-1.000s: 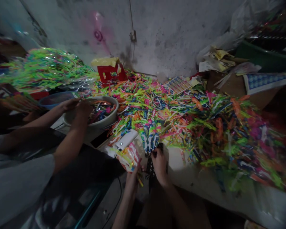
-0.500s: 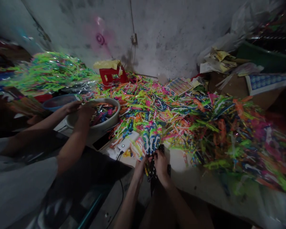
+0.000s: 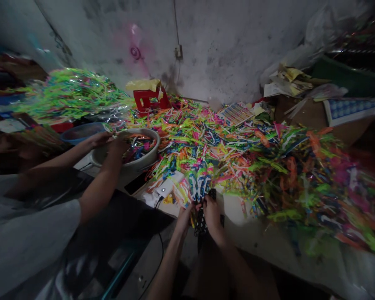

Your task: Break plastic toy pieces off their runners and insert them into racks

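My left hand and my right hand are close together at the front edge of the table. The fingers of both are closed at the lower end of a fanned bunch of colourful plastic strips, blue and white with green and pink toward the top. The fingertips are small and dim, so the exact grip is hard to see. Under my hands lies a black perforated thing, partly covered by them. A clear bag of pale strips lies just left of the bunch, beside a white box-shaped device with a black cable.
A large heap of colourful plastic strips covers the table. At left, a co-worker's hands reach into a pale basin. Behind are a red plastic stool and a pink fan. Cardboard boxes stand at right.
The view has shifted slightly, so the scene sits a little further right. My hands stay on the bunch in almost the same pose; the co-worker's hands remain at the basin.
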### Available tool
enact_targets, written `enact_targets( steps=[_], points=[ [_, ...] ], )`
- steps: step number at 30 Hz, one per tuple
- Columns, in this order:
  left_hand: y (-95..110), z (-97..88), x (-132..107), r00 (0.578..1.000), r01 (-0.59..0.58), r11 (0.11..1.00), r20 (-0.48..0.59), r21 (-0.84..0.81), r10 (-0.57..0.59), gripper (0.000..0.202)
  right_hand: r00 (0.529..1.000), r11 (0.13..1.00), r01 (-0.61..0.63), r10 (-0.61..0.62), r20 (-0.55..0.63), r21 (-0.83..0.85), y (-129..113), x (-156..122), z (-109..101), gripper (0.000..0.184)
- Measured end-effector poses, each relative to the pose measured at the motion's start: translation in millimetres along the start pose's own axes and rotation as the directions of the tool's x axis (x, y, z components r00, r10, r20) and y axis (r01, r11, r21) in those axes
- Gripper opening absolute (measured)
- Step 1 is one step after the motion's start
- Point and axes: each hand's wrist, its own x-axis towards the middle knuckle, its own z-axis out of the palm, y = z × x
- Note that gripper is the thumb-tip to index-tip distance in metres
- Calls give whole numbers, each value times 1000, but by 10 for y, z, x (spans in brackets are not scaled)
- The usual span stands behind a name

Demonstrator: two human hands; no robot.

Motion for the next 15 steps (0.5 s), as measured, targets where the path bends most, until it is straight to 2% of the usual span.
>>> enact_targets(
  steps=[8,13,15],
  points=[
    [63,42,-106,1000,-5,999,-12,-50,4,49,1000,999,28,-28,-14,40,-11,11,-43,21],
    [62,-51,-355,993,-35,996,-113,-77,26,42,997,994,50,-44,-66,97,-23,-74,-197,21],
    [67,-86,-475,991,-36,997,-129,-70,27,41,997,978,77,-71,-38,192,-48,-183,-304,20]
  ],
)
